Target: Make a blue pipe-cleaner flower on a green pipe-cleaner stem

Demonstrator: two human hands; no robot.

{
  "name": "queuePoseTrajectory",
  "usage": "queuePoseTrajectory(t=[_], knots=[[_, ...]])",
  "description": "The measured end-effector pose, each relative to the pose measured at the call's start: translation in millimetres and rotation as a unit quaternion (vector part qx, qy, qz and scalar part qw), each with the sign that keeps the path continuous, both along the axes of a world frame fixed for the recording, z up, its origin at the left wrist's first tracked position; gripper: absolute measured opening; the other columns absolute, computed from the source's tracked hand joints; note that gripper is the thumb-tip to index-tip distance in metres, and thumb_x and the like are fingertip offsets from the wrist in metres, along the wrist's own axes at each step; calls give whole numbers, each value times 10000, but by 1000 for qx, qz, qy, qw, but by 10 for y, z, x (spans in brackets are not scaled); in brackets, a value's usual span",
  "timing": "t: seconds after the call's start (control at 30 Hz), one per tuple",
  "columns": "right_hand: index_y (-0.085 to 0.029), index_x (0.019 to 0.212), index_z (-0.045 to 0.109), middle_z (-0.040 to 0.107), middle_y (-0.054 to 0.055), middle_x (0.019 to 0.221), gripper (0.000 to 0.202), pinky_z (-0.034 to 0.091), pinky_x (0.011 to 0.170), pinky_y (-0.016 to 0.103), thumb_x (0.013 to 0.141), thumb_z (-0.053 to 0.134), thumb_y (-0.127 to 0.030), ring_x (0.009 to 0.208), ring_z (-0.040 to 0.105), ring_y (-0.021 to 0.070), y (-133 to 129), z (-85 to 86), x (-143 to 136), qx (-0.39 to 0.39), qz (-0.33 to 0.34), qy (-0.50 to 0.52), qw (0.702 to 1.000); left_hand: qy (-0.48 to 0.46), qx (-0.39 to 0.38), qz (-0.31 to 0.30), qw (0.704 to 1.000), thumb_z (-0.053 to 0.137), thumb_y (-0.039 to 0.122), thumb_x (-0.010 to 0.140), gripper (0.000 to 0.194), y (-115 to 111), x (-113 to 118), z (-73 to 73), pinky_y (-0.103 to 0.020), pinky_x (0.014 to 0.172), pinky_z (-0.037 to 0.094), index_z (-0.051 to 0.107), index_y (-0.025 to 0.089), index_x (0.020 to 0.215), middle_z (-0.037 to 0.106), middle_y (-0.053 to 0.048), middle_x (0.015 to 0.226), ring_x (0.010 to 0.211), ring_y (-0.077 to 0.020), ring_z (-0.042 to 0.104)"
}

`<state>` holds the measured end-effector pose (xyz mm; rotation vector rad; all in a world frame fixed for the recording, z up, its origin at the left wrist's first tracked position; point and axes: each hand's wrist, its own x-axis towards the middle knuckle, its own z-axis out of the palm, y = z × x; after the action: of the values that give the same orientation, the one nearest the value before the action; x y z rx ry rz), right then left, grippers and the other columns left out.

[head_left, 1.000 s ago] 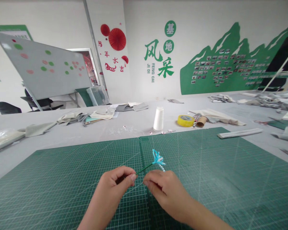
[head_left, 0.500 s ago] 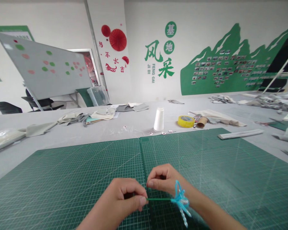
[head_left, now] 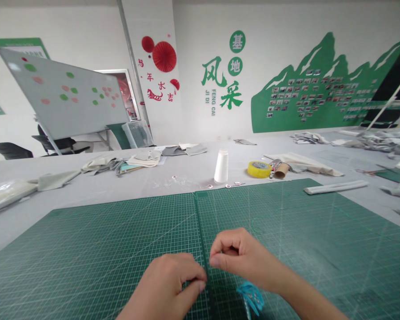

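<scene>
My left hand is closed in a pinch near the seam of the green cutting mats. Just right of its fingertips hangs a blue looped flower on a thin green stem, which barely shows against the mat. My right hand is also pinched, slightly higher and apart from the left. Whatever lies between its thumb and forefinger is too fine to make out. The flower sits below my right wrist, its lower part blurred. Both hands are above the cutting mat.
Beyond the mats stand a white thread cone and a yellow tape roll, with a cardboard tube beside it. A rolled cloth strip lies across the right mat's far edge. Fabric scraps are spread along the grey table.
The blue flower has dropped lower and turned, and its stem shows less. My right hand has shifted slightly right; my left hand has moved a little right and down, still pinched.
</scene>
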<state>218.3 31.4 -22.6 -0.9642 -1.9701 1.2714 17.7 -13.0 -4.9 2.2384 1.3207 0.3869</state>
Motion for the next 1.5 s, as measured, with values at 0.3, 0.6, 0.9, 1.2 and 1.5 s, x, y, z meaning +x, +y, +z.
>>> queuePoseTrajectory(t=[0.3,0.6,0.9,1.2,1.5], knots=[[-175,707,654,507,-57,590,141,324,545,217,846,634,-166,559,463,86,-162,121,-61,193,-38,-68,978,67,114,71,989,455,163,905,259,15,-48,-97,-248,610,404,677,237,793,642,5,738,681,-173,612],[-198,778,654,602,-14,659,164,348,566,245,895,540,-201,582,516,122,-172,26,-105,254,-25,-126,959,86,196,160,964,435,245,951,251,15,-82,-119,-294,669,462,681,230,904,677,-34,840,732,-208,640],[-199,780,610,625,-13,716,183,352,589,242,896,481,-140,620,537,125,-228,-70,-194,238,-12,-140,961,-3,160,202,966,450,279,949,212,23,-116,-117,-317,706,462,653,222,927,687,-29,894,789,-218,649],[-189,719,613,533,-46,627,216,343,574,226,905,506,-164,594,475,111,-158,-159,-228,116,-34,-59,991,-168,45,202,964,542,313,881,178,89,-136,-56,-291,685,464,685,224,821,704,-12,809,781,-215,626],[-184,713,661,453,-45,580,185,321,539,237,854,581,-272,571,404,121,-45,-266,-202,-3,-34,31,999,-253,-79,164,950,575,321,832,202,98,-110,35,-251,598,383,670,187,714,581,13,651,638,-155,496]])
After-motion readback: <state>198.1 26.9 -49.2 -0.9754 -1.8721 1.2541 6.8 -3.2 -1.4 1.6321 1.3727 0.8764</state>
